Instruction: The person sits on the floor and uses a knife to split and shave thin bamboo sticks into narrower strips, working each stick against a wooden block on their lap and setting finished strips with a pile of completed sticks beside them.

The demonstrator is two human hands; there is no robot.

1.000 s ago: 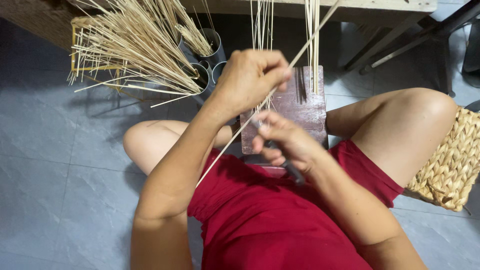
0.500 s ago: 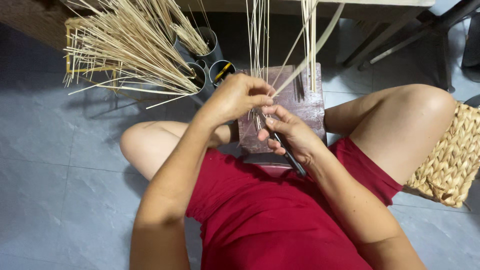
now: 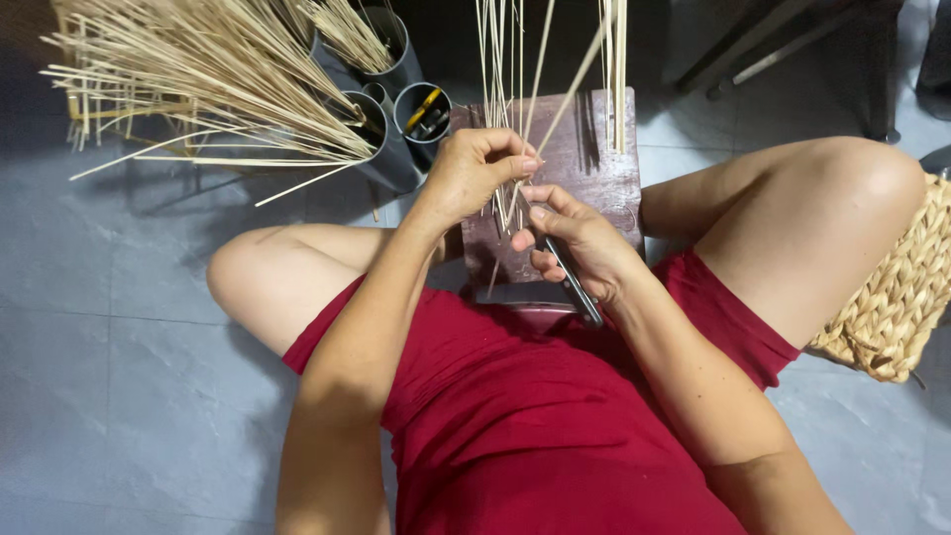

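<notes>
My left hand is closed around a thin bamboo strip that slants up to the right, pinching it over a dark wooden block in front of my lap. My right hand sits just beside it, fingers curled around a dark-handled knife whose handle points back toward my body. Its fingertips touch the strip near the left thumb. Several more upright strips rise from the block behind both hands.
Grey tubes hold big fanned bundles of bamboo strips at the upper left; one small tube holds tools. A woven seat lies under my right thigh. Chair legs stand at the upper right on the grey tiled floor.
My left hand has come down from high on the strip to just above the block, meeting my right hand. The right hand with the knife moved slightly forward.
</notes>
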